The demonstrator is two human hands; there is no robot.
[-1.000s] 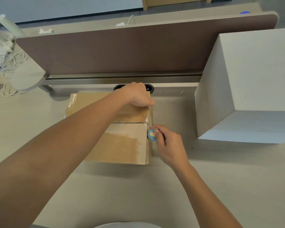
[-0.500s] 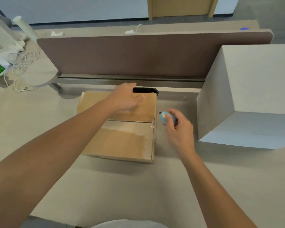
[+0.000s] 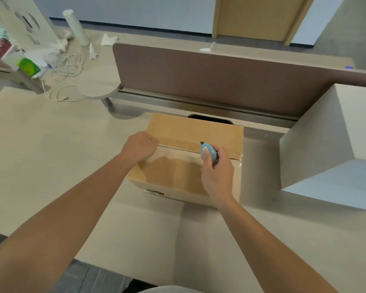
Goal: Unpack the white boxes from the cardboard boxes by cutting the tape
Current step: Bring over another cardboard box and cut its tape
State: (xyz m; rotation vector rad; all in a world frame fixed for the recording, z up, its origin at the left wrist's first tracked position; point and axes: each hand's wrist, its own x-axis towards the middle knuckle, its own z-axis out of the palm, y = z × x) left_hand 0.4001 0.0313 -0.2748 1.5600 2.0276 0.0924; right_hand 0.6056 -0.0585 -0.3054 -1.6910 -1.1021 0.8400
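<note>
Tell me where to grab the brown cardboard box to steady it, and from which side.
Grip the brown cardboard box at the left end of its top, coming from the left, where the left hand grips. The taped seam runs left to right, the right hand holds the blue cutter over it, and the large white box crowds the right side.

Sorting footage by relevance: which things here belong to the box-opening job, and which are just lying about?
Job: cardboard box; blue cutter in the right hand; left hand holding the box's edge.
Lying about: white cables; green packet; crumpled tissues; desk divider.
</note>
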